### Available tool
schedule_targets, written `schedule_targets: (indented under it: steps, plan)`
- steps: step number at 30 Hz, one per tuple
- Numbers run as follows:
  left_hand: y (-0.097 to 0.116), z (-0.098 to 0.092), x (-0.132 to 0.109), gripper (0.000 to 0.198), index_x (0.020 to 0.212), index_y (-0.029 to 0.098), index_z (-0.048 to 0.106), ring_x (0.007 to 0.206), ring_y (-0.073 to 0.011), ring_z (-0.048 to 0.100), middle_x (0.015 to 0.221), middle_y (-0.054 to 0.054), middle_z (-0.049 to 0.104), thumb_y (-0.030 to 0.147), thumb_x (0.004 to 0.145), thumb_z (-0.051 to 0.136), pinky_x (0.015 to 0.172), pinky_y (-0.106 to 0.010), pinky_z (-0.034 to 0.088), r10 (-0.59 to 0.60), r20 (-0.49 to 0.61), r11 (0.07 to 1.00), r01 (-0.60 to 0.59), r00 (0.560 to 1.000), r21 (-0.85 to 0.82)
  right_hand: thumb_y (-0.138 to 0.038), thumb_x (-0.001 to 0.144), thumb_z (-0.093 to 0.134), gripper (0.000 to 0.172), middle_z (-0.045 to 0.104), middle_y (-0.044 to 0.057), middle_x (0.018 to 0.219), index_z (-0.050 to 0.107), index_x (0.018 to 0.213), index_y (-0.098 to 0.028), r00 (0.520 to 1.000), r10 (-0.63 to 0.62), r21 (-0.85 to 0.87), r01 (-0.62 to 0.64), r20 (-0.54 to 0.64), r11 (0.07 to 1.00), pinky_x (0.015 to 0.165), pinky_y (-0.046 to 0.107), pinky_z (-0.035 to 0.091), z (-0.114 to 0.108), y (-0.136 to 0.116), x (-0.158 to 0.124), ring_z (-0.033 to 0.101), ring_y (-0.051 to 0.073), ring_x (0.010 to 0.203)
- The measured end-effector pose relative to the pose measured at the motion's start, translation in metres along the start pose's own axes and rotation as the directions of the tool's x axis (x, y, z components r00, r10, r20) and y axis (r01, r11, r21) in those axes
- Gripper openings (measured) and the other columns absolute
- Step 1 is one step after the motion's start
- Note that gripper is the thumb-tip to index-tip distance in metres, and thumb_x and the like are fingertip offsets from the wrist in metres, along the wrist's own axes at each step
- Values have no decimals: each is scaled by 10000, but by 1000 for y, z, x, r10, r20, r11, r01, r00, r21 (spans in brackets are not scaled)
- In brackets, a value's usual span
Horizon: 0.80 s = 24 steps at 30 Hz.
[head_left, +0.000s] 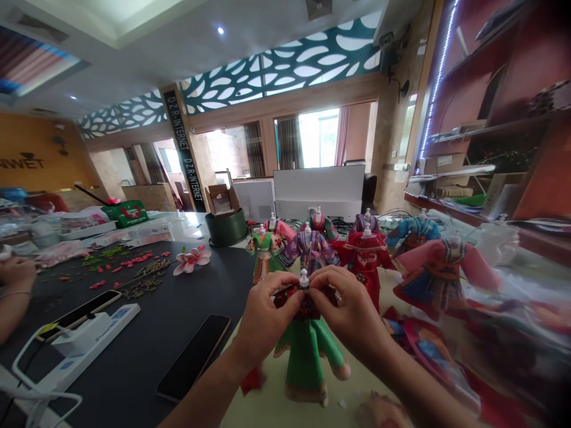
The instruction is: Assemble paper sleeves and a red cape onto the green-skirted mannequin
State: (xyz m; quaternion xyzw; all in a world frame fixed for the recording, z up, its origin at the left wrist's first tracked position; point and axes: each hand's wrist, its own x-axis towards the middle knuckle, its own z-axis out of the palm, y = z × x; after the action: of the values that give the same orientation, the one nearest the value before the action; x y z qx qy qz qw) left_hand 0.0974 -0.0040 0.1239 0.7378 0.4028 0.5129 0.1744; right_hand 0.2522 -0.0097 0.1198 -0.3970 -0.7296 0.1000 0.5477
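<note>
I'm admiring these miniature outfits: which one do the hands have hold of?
The green dress in front, its dark red top pinched by the left hand and right hand; the other outfits are behind it or to its right.

Hands (271,310) (344,300) side by side in fingertip pinches

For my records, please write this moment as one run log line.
left hand: pinches dark red cloth | right hand: pinches same cloth | between hands: white knob | beneath: green garment | behind: dressed figures
</note>
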Motion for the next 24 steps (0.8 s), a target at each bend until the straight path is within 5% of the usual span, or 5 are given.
schedule_targets:
  steps: [13, 24]
  plan:
    - [0, 4, -2, 140, 844, 176, 654, 757, -179, 641, 831, -30, 685, 264, 735, 650, 658, -273, 525, -143, -8, 989, 143, 990, -36, -55, 749, 538, 169, 644, 31, 768, 569, 671, -201, 999, -32, -3, 32, -8, 999, 764, 389, 447, -1, -3, 0, 581, 204, 782]
    - [0, 7, -3, 136, 845, 175, 642, 776, -186, 637, 855, -41, 678, 269, 748, 629, 641, -267, 523, -150, -12, 988, 149, 989, -47, -62, 778, 542, 154, 665, 28, 778, 586, 715, -196, 998, -60, -29, 60, -4, 998, 781, 385, 445, -3, -2, -2, 589, 197, 783]
